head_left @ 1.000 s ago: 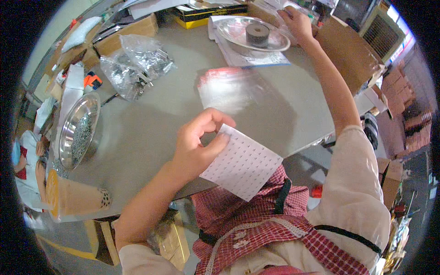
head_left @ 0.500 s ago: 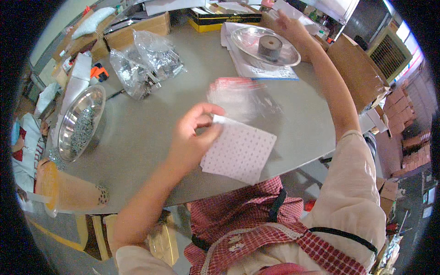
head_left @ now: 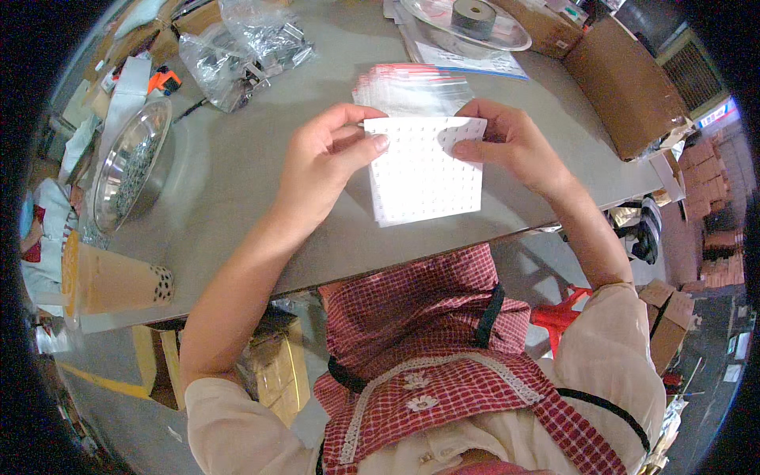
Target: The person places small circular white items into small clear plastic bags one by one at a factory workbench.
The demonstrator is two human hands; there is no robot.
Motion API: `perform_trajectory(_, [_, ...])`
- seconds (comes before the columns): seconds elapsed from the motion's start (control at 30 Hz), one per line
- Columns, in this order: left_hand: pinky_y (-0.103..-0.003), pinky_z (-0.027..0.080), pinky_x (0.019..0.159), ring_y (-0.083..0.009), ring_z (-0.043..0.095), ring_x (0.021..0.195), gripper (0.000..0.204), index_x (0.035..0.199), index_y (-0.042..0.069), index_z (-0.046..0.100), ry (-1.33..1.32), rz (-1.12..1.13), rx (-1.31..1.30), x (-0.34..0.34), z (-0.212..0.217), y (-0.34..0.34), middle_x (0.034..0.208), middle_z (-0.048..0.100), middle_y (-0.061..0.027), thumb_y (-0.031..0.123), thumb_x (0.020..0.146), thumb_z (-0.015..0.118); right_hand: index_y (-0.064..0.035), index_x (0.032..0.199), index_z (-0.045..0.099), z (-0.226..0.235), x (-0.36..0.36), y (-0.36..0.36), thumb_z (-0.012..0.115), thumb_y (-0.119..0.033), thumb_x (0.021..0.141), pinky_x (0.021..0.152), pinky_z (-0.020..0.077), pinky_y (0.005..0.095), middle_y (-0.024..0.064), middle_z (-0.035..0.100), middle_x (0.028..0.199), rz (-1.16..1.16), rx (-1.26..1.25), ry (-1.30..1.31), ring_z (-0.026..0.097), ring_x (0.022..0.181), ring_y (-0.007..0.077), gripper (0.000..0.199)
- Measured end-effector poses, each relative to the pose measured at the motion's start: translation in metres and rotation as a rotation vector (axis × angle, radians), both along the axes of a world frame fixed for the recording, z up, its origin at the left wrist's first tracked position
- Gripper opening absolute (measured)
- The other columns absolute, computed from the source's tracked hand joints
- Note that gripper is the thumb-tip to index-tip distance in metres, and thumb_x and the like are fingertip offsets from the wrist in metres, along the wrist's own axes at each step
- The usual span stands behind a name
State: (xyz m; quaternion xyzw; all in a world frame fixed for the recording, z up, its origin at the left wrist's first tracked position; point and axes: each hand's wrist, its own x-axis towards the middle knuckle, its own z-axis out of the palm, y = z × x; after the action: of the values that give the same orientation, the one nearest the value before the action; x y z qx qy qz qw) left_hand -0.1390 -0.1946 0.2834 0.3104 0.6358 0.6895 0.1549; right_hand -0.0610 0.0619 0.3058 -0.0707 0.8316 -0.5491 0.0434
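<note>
A thin stack of white, nearly square sheets [head_left: 427, 178] with rows of small dark marks is held up over the table's front edge. The thumb and fingers of my left hand [head_left: 324, 162] pinch its upper left corner. At the upper right, my right hand [head_left: 514, 146] grips the same sheets, thumb on the front face. Just beyond them on the table lies a pile of clear zip bags [head_left: 412, 87] with red strips along the top, partly covered by the sheets. The undersides of the sheets are hidden.
A steel bowl of small metal parts [head_left: 133, 178] and a drink cup [head_left: 119, 277] stand at left. Farther back are bagged metal pieces [head_left: 245, 63], an orange tool [head_left: 165, 81], and a steel dish [head_left: 507, 36] holding a grey roll [head_left: 473, 17]. A cardboard box [head_left: 625, 91] is at right.
My right hand has come back from the far dish area and taken hold of the sheets. The sheets are now squarer to me and raised slightly; the view has tilted downward.
</note>
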Motion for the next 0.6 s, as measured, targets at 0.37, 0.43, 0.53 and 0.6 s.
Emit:
perform_trajectory(0.37, [-0.025,0.051,0.076,-0.0110,0.064,0.085,0.026,0.108,-0.003,0.065,-0.054,-0.054,-0.009,0.004,0.002,-0.002,0.097,0.070,-0.0072,0.012,0.087,0.070,0.0005,0.108,0.061,-0.003,0.008,-0.018,0.069,-0.011,0.089,0.078,0.0479,0.0244,0.0017,0.066,0.095,0.002,-0.059,-0.005,0.060,0.089,0.0081,0.023])
perform_trajectory(0.43, [-0.025,0.051,0.075,-0.0108,0.065,0.084,0.026,0.108,-0.003,0.065,-0.068,-0.048,-0.006,0.003,-0.001,-0.003,0.096,0.070,-0.0072,0.012,0.088,0.070,0.0003,0.108,0.061,-0.003,0.009,-0.019,0.068,-0.009,0.090,0.079,0.0481,0.0246,0.0019,0.065,0.097,0.001,-0.062,0.011,0.060,0.090,0.0082,0.022])
perform_trajectory(0.53, [-0.025,0.052,0.073,-0.0105,0.065,0.082,0.025,0.108,-0.004,0.065,-0.050,-0.008,-0.042,0.003,-0.004,-0.003,0.094,0.071,-0.0069,0.011,0.088,0.069,-0.0001,0.109,0.060,-0.008,0.010,-0.010,0.067,-0.008,0.090,0.081,0.0489,0.0260,0.0027,0.065,0.101,-0.076,-0.020,0.145,0.060,0.092,0.0092,0.021])
perform_trajectory(0.6, [-0.025,0.052,0.071,-0.0104,0.065,0.080,0.025,0.107,-0.004,0.066,-0.012,0.015,-0.071,0.002,-0.004,-0.002,0.092,0.071,-0.0067,0.011,0.088,0.069,-0.0003,0.104,0.061,-0.007,0.008,-0.005,0.068,-0.010,0.089,0.076,0.0500,0.0281,0.0052,0.065,0.094,-0.102,0.181,0.384,0.061,0.084,0.0123,0.019])
